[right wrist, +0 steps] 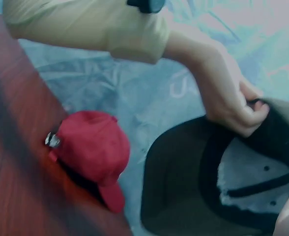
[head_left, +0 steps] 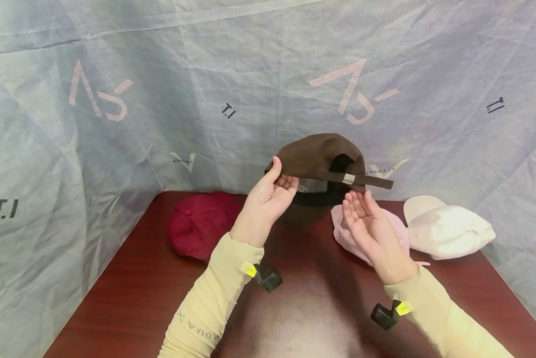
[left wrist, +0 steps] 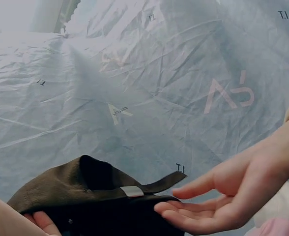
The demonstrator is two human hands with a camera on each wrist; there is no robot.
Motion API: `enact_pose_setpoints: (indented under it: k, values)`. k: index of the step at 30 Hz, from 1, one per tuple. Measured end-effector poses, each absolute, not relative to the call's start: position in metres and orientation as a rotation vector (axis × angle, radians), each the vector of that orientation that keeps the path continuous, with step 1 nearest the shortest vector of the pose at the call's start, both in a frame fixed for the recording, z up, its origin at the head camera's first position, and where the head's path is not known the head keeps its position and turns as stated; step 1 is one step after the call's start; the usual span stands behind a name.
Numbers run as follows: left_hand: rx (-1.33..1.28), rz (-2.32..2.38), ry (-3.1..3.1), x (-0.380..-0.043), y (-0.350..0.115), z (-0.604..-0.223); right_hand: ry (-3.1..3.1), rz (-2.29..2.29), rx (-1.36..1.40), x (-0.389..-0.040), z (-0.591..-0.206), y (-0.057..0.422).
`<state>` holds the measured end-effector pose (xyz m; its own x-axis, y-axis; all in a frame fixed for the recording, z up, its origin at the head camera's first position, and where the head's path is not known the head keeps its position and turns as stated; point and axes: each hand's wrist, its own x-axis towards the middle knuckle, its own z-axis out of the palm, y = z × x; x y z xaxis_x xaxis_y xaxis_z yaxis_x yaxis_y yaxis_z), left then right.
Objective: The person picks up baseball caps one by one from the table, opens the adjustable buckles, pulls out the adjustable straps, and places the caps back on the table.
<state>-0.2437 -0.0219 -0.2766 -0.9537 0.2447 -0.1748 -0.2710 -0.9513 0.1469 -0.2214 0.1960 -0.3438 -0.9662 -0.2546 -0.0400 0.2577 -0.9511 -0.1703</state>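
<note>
A brown baseball cap (head_left: 312, 154) is held up above the table, its back strap (head_left: 377, 182) and metal buckle (head_left: 349, 178) toward me. My left hand (head_left: 268, 199) pinches its left edge, thumb outside and fingers tucked under the rim. Close to the strap end, my right hand (head_left: 371, 228) is palm up with fairly straight fingers at the cap's lower right edge. In the left wrist view, the thumb of that right hand (left wrist: 233, 187) stands apart from its fingers. The right wrist view shows the cap's dark brim (right wrist: 174, 172) and its lining.
A red cap (head_left: 200, 223) lies on the dark reddish table (head_left: 160, 298) at the left. To the right are a pink cap (head_left: 397, 228), partly behind my right hand, and a white cap (head_left: 456, 233). Grey printed sheeting (head_left: 259, 74) hangs around the table.
</note>
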Motion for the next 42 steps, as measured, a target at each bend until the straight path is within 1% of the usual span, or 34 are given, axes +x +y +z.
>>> enact_pose_setpoints:
  k: [5, 11, 18, 30, 37, 42]
  values:
    - [-0.249, 2.897, 0.191, -0.240, -0.023, -0.287, 0.192, -2.865, 0.117, -0.222, -0.331, 0.191]
    - [-0.306, 2.933, 0.224, -0.236, -0.023, -0.303, 0.092, -2.825, 0.152, -0.219, -0.317, 0.188]
    - [-0.332, 2.904, 0.280, -0.232, -0.019, -0.324, 0.203, -2.915, 0.153, -0.224, -0.305, 0.181]
    - [-0.190, 2.721, 0.576, -0.207, -0.015, -0.358, 0.378, -2.874, 0.164, -0.217, -0.288, 0.180]
    - [-0.118, 2.608, 0.686, -0.187, -0.017, -0.367, 0.572, -2.843, 0.172, -0.218, -0.279, 0.179]
    - [-0.067, 2.538, 0.842, -0.169, -0.022, -0.363, 0.683, -2.784, 0.146, -0.217, -0.274, 0.180]
